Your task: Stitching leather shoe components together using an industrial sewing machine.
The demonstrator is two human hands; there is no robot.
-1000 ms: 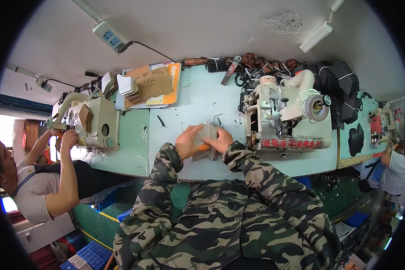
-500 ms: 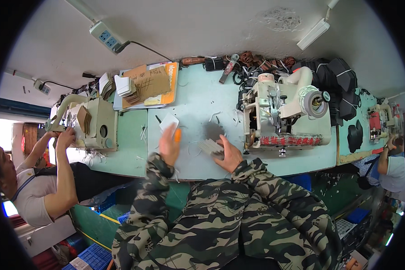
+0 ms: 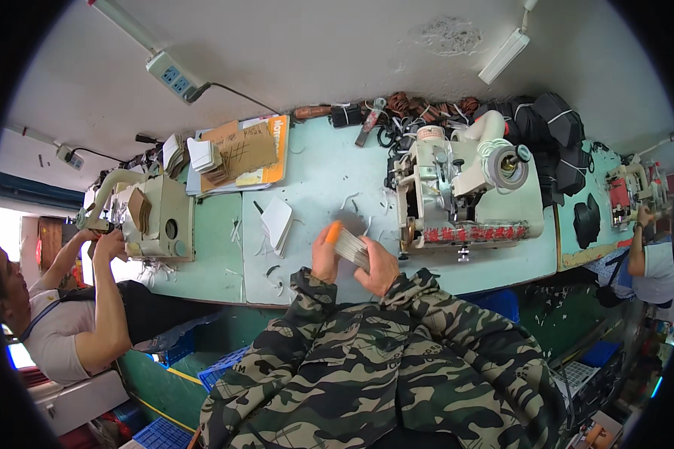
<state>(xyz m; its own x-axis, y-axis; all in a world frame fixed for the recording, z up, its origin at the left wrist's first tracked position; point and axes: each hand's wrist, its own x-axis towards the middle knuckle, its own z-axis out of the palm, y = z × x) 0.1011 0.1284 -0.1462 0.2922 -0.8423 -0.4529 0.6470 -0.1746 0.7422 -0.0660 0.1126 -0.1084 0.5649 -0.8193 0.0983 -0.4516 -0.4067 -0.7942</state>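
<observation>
Close to the table's near edge, my left hand (image 3: 324,260) and my right hand (image 3: 380,268) grip a bundle of thin, pale grey-white pieces (image 3: 351,249) from its two sides. An orange finger cover (image 3: 333,231) sits on one finger of my left hand, against the bundle's upper end. What the pieces are made of is too small to tell. Left of my hands, a stack of white cards or sheets (image 3: 277,223) lies tilted on the light green table (image 3: 318,168), beside a short dark stick (image 3: 258,207).
A cream sewing machine (image 3: 468,191) stands close to my right hand. Papers and brown cardboard (image 3: 251,153) are piled at the back left. Black bundles (image 3: 558,135) crowd the right rear. A co-worker (image 3: 79,299) handles another machine (image 3: 153,217) at left. Thin scraps (image 3: 275,277) litter the table.
My left hand has come right, from over the white stack, and closed on the bundle that my right hand was holding. The white stack now shows uncovered.
</observation>
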